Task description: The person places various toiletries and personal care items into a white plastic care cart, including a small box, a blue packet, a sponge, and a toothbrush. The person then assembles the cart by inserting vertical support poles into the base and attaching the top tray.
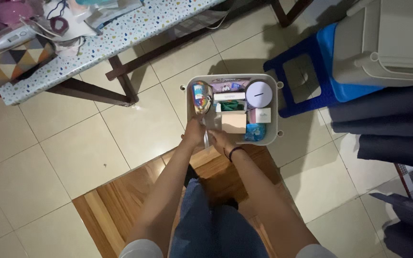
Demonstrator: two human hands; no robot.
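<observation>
Head view: a white storage basket (276, 125) sits on the tiled floor (48, 157), packed with small boxes and a round white container (261, 94). Left hand (194, 132) and right hand (220, 140) meet at its near rim, fingers closed on a thin pale item (206, 138); identity unclear. Blue stool (307, 71) nearby.

both hands (209, 136) at white basket (276, 112), tiled floor (63, 157)
</observation>
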